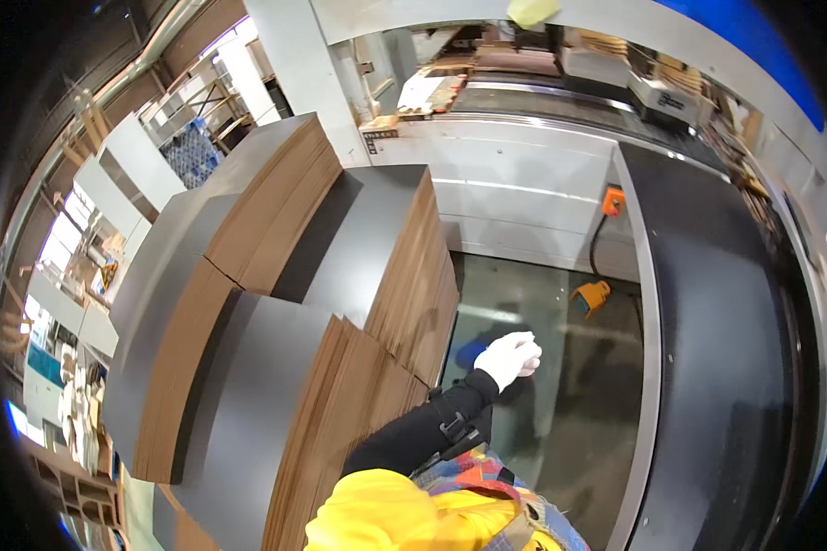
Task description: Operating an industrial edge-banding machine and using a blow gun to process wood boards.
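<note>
My left hand point(510, 358), in a white glove with a black sleeve, is raised over the shiny floor point(560, 386). Its fingers are curled shut and nothing shows in it. It hangs just right of tall stacks of flat cardboard sheets point(358, 239) with dark grey top faces and brown edges. The nearest stack point(276, 404) is at my left side and does not touch the hand. My right hand is out of the picture. My yellow top and a plaid garment fill the lower edge.
A long black machine table point(717, 312) runs along the right. A white machine with a conveyor point(524, 156) stands ahead, an orange box point(613, 200) on its side and an orange part on a cable point(593, 294) on the floor. Shelving is at far left.
</note>
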Available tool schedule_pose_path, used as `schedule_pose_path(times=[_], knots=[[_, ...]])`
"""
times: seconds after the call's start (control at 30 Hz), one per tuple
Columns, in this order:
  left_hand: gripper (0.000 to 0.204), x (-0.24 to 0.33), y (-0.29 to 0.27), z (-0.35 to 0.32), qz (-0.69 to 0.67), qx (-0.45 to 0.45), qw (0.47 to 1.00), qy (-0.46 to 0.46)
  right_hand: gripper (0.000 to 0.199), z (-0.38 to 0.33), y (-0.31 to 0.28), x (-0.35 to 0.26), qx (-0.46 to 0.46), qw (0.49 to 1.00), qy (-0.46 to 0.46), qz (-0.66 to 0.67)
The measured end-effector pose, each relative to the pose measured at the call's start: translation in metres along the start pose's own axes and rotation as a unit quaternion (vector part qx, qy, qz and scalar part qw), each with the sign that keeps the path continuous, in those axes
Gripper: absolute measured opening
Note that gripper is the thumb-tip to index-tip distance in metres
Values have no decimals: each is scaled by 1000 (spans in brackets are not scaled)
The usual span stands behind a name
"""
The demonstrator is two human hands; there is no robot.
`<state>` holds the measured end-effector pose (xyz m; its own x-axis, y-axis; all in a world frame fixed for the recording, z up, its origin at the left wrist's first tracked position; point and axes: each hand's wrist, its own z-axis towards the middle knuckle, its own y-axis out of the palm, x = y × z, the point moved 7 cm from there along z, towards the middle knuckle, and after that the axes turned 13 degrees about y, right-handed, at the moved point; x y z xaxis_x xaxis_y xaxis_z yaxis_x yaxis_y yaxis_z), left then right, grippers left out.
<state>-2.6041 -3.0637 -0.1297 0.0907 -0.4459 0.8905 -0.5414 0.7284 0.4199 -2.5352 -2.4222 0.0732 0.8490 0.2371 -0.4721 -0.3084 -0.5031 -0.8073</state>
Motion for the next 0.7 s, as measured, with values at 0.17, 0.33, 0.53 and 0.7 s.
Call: schedule_pose_path(times=[0.17, 0.33, 0.53, 0.7], knots=[[42, 32, -65, 44, -100, 95, 984, 109, 38, -181, 253, -238, -394, 876, -271, 63], [40, 48, -141, 48, -119, 195, 967, 111, 33, -501, 488, -339, -536, 508, -670, -77], [46, 57, -206, 31, -210, 332, 910, 131, 54, -747, 641, -374, -378, 393, -838, -18], [69, 73, -215, 13, -297, 317, 890, 139, 64, -809, 702, -368, -251, 377, -871, -191]])
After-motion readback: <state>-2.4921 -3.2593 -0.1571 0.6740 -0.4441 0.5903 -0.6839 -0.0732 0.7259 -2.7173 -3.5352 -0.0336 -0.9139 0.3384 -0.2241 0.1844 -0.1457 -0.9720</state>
